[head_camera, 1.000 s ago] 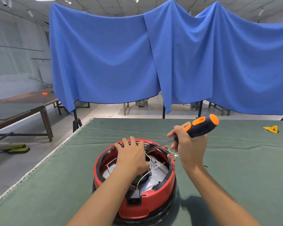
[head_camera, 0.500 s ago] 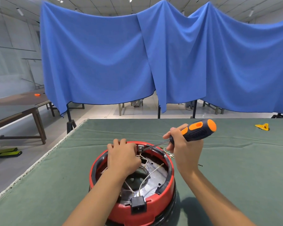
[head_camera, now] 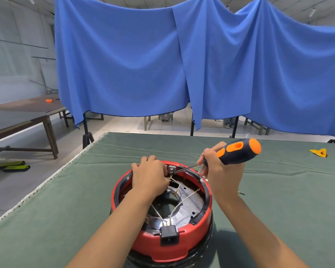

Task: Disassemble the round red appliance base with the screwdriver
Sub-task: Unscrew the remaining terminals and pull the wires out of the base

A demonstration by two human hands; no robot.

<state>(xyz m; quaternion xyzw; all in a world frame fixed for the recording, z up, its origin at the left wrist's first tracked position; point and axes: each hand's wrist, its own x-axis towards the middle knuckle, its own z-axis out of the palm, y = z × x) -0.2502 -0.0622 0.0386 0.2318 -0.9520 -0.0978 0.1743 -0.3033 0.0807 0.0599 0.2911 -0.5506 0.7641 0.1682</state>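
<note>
The round red appliance base [head_camera: 149, 242] sits open side up on the green table cloth, with white wires, a silver inner plate and a black plug socket [head_camera: 168, 234] at its near rim. My left hand [head_camera: 149, 177] rests on the far left rim, its fingers curled over the edge and into the inside. My right hand [head_camera: 221, 172] grips the black and orange screwdriver [head_camera: 236, 150]. The thin shaft slants down to the left, and its tip meets a small metal bracket [head_camera: 171, 168] at the far rim.
A small yellow piece [head_camera: 319, 152] lies at the far right of the table. A few small loose parts [head_camera: 241, 193] lie right of the base. The table's left edge [head_camera: 46, 182] drops to the floor. A blue curtain [head_camera: 182, 64] hangs behind.
The view has shifted and the base sits closer. My left hand has slid from the middle of the base towards the far rim. The screwdriver tip stays at the far rim bracket.
</note>
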